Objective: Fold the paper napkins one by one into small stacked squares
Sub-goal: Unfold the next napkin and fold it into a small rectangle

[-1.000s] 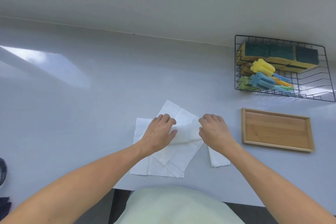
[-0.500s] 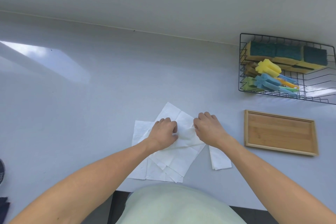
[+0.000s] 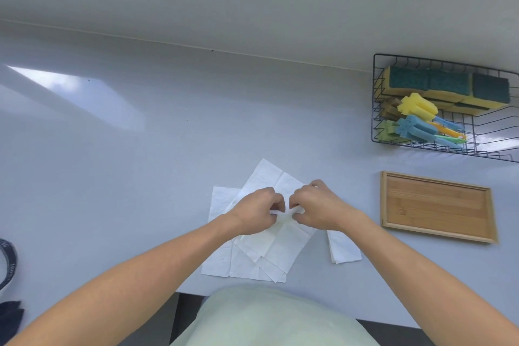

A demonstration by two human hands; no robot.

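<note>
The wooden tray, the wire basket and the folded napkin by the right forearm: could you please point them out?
wooden tray (image 3: 434,205), head view, bare floor.
wire basket (image 3: 374,98), head view, left wall.
folded napkin (image 3: 345,248), head view, top face.

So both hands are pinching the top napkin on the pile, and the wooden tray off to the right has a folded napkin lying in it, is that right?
Not quite. In the head view the wooden tray holds no napkin; the folded napkin lies on the counter beside it, apart from it, just right of the pile. The rest stands: the left hand and right hand both pinch the top napkin on the pile.
</note>
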